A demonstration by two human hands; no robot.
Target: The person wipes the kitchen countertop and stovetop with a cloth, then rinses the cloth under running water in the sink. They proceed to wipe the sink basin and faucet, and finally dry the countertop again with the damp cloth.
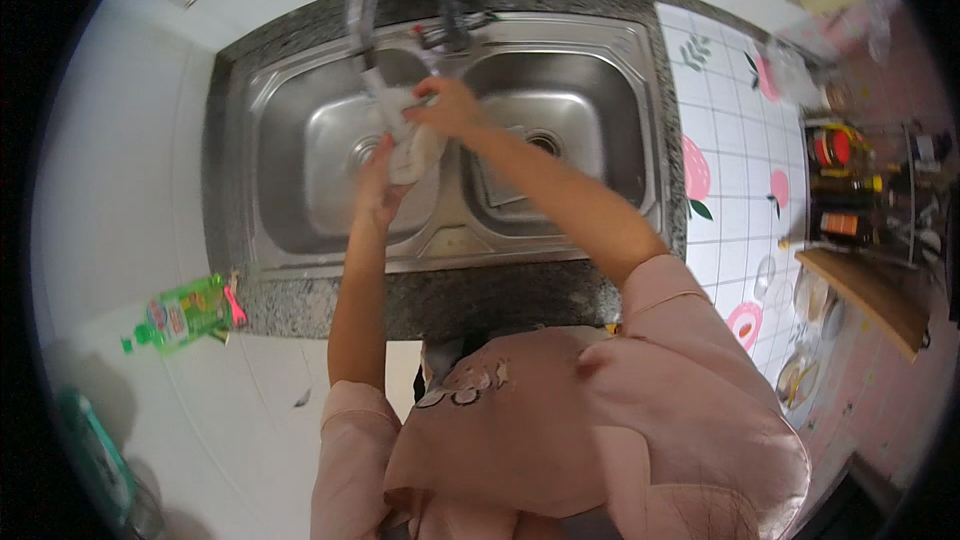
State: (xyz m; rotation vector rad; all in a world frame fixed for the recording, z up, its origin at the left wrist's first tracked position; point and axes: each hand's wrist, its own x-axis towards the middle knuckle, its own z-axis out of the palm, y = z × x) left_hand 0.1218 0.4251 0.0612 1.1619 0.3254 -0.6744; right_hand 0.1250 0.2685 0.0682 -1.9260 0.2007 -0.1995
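My left hand (380,184) holds a pale, rounded object (416,154) over the double stainless-steel sink (450,240), near the divider between its basins. Motion blur hides exactly what the object is. Just above it, my right hand (454,109) has its fingers bent at the object's upper end. Whether they grip anything is unclear. From the curved chrome faucet (365,7) a whitish stream of water (382,90) runs down onto the object and the fingers.
A flat, thin item (499,191) lies in the right basin, partly behind my right forearm. A green plastic bottle (184,315) is at the counter's left corner. To the right are a fruit-patterned mat (731,105), a rack of bottles (847,187) and a wooden board (870,300).
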